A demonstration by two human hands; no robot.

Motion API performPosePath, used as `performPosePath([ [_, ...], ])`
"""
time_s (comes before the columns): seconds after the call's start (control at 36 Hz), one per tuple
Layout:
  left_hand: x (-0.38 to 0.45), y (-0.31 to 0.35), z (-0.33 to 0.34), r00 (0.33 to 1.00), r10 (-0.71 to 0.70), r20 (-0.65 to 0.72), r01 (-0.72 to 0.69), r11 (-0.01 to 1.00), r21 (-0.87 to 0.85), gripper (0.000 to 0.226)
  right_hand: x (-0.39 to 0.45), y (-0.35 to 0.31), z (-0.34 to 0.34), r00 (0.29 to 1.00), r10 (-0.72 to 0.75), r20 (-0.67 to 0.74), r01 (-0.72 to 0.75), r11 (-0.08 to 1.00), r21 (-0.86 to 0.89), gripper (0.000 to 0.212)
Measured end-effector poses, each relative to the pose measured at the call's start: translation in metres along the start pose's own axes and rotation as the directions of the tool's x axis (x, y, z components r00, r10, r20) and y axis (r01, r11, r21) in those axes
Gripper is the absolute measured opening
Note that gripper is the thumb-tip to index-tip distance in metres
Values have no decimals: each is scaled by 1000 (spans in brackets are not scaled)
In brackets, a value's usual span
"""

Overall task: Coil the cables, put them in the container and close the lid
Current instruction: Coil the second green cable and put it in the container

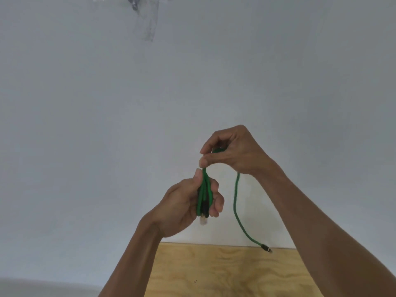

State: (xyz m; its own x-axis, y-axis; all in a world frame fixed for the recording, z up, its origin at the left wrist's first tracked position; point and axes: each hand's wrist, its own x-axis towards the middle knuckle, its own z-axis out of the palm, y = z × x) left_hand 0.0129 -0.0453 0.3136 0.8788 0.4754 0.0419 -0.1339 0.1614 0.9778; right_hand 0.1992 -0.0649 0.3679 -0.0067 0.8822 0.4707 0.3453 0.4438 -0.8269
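Observation:
A green cable [235, 202] is held up in front of a white wall. My left hand [184, 202] grips a folded bundle of its strands, and a plug end sticks out below the fingers. Just above, my right hand [231, 151] pinches the top of the bundle between thumb and fingers. From the right hand a loose length hangs down in a curve. Its dark plug [265, 248] dangles just above the table's back edge. No container or lid is in view.
A light plywood table [225, 273] fills the lower middle, its back edge against the white wall [107, 125]. A grey mark or fitting [135, 5] sits high on the wall at the top.

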Motion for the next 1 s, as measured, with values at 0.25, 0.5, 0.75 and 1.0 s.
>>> performPosePath([
  [0.25, 3, 2, 11, 984, 174, 36, -170, 980, -101, 24, -36, 50, 28, 973, 229, -15, -206, 903, 377, 21],
  [0.5, 26, 16, -3, 950, 283, -130, -304, 933, -192, 19, -79, 52, 79, 917, 386, -105, -321, 866, 383, 30],
  [0.75, 41, 15, -7, 929, 302, -215, -271, 949, 162, 23, -91, 41, 92, 894, 322, -312, -297, 946, 127, 25],
  [1.0, 38, 15, -17, 908, 348, -233, -245, 893, 379, 27, -98, 13, 81, 910, 211, -357, -303, 926, -226, 20],
])
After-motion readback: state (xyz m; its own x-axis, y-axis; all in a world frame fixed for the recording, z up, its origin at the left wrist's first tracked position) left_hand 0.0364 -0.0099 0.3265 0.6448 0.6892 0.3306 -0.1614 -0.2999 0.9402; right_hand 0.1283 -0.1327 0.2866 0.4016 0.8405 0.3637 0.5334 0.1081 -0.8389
